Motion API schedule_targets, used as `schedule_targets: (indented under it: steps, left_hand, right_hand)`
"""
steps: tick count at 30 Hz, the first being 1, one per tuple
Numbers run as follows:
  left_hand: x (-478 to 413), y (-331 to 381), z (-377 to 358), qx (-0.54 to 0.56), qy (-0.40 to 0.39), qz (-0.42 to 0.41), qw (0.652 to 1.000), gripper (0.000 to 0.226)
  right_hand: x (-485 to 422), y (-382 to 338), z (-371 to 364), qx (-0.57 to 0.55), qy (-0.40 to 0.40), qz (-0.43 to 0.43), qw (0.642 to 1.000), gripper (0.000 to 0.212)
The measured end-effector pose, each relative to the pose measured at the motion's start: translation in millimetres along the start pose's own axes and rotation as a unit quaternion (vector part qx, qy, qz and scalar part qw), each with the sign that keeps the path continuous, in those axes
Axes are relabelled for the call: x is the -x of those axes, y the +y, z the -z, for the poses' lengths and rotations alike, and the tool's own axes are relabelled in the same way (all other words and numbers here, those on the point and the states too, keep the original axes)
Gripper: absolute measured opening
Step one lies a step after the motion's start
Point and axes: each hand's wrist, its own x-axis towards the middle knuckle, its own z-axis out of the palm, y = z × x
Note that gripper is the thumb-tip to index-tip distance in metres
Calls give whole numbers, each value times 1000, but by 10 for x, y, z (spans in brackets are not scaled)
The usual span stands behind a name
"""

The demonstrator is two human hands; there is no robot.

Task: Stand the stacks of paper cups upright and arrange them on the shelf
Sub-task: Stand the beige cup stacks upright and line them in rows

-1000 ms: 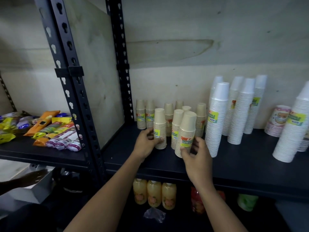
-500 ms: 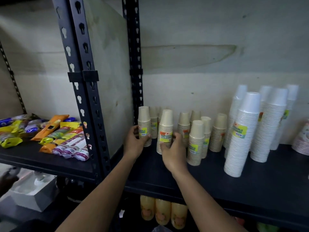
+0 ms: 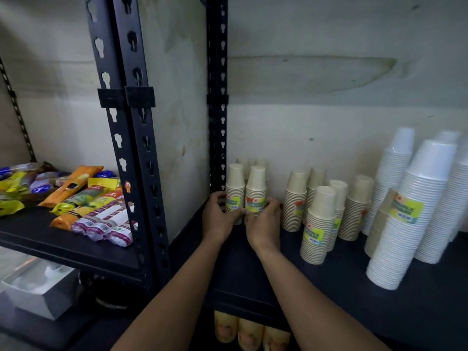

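Placement is under way: the left hand (image 3: 219, 219) curls its fingers round the left cup stack (image 3: 235, 192) and the right hand (image 3: 263, 224) round the right cup stack (image 3: 255, 192), both upright, side by side in the shelf's (image 3: 241, 271) far-left corner; the next move, I judge, is a gentle release that tips neither.

The yellow-green labels (image 3: 406, 211) on the cup stacks (image 3: 319, 198) are too blurred to read.
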Motion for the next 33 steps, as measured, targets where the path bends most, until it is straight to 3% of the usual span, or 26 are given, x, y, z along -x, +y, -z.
schedule_targets:
  steps: [11,19,33]
  left_hand:
    - [51,-24,37,-10,-36,12,999,73]
    - [56,-52,36,-9,-35,1,999,69]
    - [33,-85,27,8,-29,3,1000,67]
  right_hand:
    - [-9,72,19,-36,-2,-8,999,65]
    - [-36,112,39,-17,-26,-36,999,48]
    - [-74,127,-7,-13,-6,-40,999,43]
